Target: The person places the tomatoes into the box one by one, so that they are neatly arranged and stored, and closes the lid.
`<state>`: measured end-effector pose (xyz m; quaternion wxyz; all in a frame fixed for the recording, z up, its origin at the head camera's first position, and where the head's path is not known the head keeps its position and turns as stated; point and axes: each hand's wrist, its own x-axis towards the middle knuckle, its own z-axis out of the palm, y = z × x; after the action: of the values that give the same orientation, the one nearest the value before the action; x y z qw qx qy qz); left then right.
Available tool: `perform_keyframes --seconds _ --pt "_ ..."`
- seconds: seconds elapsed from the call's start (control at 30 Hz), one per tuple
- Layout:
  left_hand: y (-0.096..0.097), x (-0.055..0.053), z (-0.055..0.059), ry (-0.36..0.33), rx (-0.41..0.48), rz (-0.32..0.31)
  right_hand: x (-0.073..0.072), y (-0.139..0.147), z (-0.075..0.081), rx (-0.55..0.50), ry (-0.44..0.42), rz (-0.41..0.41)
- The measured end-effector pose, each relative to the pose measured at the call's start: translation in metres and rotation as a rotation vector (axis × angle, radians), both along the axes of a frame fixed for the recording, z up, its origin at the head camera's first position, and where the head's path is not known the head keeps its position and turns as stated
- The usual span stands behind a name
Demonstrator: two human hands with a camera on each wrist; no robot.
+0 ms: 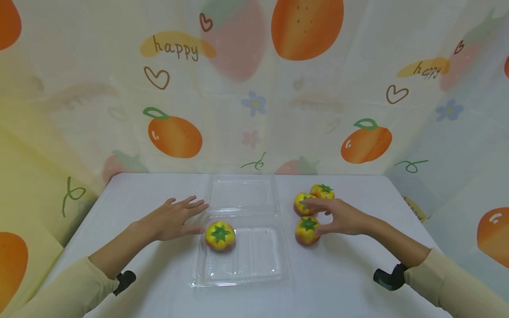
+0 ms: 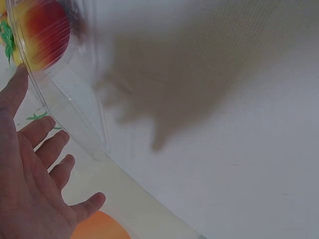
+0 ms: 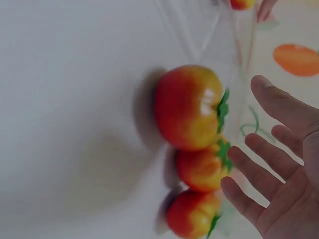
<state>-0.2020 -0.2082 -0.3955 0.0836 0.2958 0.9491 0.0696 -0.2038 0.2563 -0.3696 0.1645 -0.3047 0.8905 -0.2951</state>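
Observation:
A clear plastic box [image 1: 254, 260] lies opened out, its lid [image 1: 242, 194] folded flat towards the back. One glossy yellow-red persimmon-like fruit [image 1: 220, 237] with a green star-shaped calyx sits at the box's left side. My left hand [image 1: 175, 219] hovers by that side with spread fingers, its thumb tip near the fruit and nothing held. Right of the box stand three more such fruits: a front one [image 1: 307, 236], a middle one [image 1: 301, 206] and a back one [image 1: 321, 191]. My right hand [image 1: 346, 216], fingers parted and holding nothing, reaches over the front and middle ones.
The white-covered table [image 1: 326, 282] ends at a fruit-printed curtain [image 1: 254, 132] behind and at both sides. Dark wrist bands [image 1: 390, 278] sit at both cuffs. The left hand's shadow falls on the tabletop.

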Motion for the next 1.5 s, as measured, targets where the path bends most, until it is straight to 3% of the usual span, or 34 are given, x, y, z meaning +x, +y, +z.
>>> perform_keyframes --seconds 0.23,0.6,0.93,1.5 --pt "-0.001 0.000 -0.001 0.004 -0.003 0.001 0.000 0.026 -0.019 -0.044 -0.032 -0.044" --pt "0.000 0.000 0.000 0.002 -0.003 -0.001 -0.004 0.030 -0.042 -0.086 -0.103 -0.072" --pt "0.001 0.000 0.001 0.008 0.007 -0.005 -0.006 0.024 -0.050 -0.133 -0.179 -0.058" --pt "0.000 0.002 0.004 0.002 0.008 -0.008 -0.005 0.018 -0.057 -0.128 -0.183 -0.064"
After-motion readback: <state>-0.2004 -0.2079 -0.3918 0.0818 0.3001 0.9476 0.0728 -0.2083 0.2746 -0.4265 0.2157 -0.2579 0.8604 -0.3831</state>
